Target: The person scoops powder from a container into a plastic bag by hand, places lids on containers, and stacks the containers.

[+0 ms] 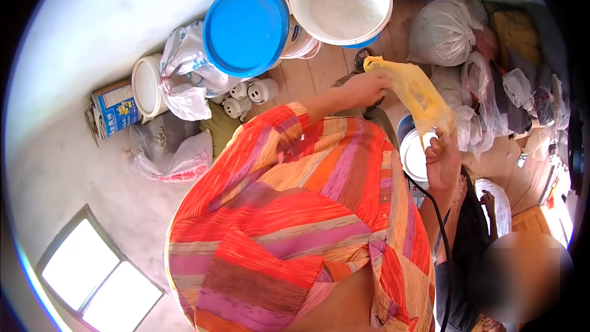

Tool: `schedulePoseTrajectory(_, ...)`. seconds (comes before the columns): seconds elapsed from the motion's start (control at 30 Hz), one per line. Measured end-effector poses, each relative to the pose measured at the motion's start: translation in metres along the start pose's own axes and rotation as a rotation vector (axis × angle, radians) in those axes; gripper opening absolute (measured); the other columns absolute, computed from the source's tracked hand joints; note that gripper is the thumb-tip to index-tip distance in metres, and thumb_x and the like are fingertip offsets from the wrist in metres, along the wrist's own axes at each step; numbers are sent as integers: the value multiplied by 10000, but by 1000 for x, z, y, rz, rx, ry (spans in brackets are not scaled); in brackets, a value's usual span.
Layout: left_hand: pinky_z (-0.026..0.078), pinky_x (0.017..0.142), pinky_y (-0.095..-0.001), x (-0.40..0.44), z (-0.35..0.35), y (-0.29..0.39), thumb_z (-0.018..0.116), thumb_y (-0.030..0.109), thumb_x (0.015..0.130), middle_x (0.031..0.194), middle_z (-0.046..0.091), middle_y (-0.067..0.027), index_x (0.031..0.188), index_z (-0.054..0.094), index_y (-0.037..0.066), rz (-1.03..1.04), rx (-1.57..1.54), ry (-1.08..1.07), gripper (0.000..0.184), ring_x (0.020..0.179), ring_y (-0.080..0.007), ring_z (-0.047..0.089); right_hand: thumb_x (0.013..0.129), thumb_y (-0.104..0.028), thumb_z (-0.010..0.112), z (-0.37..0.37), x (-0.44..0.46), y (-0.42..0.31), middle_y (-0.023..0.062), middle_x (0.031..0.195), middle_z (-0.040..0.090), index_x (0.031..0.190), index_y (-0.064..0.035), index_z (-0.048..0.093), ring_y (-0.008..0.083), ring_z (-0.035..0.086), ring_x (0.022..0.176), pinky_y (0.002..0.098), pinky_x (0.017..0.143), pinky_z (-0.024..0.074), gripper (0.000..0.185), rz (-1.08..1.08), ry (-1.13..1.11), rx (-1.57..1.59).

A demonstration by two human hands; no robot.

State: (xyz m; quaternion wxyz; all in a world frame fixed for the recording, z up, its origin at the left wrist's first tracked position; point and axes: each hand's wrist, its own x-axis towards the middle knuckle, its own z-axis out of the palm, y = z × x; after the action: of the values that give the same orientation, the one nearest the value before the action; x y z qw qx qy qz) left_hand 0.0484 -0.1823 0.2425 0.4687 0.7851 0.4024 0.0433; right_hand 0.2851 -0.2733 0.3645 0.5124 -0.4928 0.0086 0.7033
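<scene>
A yellow plastic bag (419,91) is stretched between my two hands, in front of my striped clothing. My left hand (369,88) is closed on its upper left end. Lower on the right, my right hand (444,158) has its fingers curled round the bag's other end. What the bag contains, if anything, I cannot make out. Just left of my right hand, partly behind the bag, is a round white container (415,157). A white bucket (341,3) stands on the floor beyond my left hand.
A bucket with a blue lid (246,29) stands beside the white one. Several stuffed plastic bags, one a tied white sack (444,32), line the right side. More bags and a lidded white tub (147,86) sit at left. Another person (470,240) is close at right, near a black cable (444,233).
</scene>
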Motion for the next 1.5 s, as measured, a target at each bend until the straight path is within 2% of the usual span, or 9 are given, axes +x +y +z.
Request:
schedulePoseTrajectory(0.07,445,845,-390,-26,13,-15,528,194,818,1017,601,-125,922,628,60,178,41,517,196,979,-281,553,890,-101,501,-8,-8,5,26,953,496,1283,-70,384,58,442,644,166,517,381,411,23,-15,-12)
schedulePoseTrajectory(0.13,406,917,-400,-63,-6,-33,531,163,813,1088,566,-122,1020,604,82,-80,47,342,233,1069,-299,496,888,-92,494,-13,-12,4,22,946,491,1299,-95,370,59,443,643,166,533,392,429,53,-3,-57)
schedulePoseTrajectory(0.2,369,951,-419,-102,-21,-57,543,131,797,1094,557,-136,1048,590,85,-178,77,381,259,1108,-317,459,869,-95,484,-26,-15,6,23,951,504,1286,-92,392,60,467,686,180,560,406,427,60,-6,-130)
schedulePoseTrajectory(0.33,348,966,-421,-162,-69,-94,579,113,772,1125,540,-114,1077,581,105,-392,476,713,306,1110,-303,446,877,-99,489,-27,-13,19,23,950,505,1245,-103,418,63,473,689,188,557,411,375,58,39,-133)
schedulePoseTrajectory(0.43,348,960,-430,-184,-90,-113,644,126,734,1145,530,-105,1116,564,112,-470,537,772,390,1112,-307,444,882,-86,489,-33,-9,24,30,952,512,1197,-106,438,68,474,672,194,540,415,320,36,72,-115)
schedulePoseTrajectory(0.73,381,884,-404,-199,-114,-139,751,222,653,1064,541,-80,1103,543,131,-556,448,548,504,1035,-275,491,886,-76,516,-34,-1,39,69,941,559,1097,-33,453,73,484,651,176,506,416,224,-12,167,3)
schedulePoseTrajectory(0.97,457,776,-382,-211,-113,-157,676,180,715,979,542,-72,1049,541,122,-380,347,503,366,927,-270,541,937,-122,451,3,18,35,70,921,551,1092,-16,461,109,526,688,202,536,462,189,-22,138,-10)
schedulePoseTrajectory(1.3,493,741,-361,-250,-190,-58,734,133,670,937,612,-101,976,628,64,-384,83,966,331,862,-283,589,914,-104,489,10,46,26,85,948,567,1103,-32,456,109,532,680,193,524,466,205,-47,138,4)
schedulePoseTrajectory(1.5,491,759,-354,-201,-179,-14,726,165,683,942,619,-77,977,634,81,-85,159,720,320,881,-263,593,888,-86,517,-1,41,23,82,957,563,1101,-34,463,106,522,686,194,521,458,226,-35,156,17)
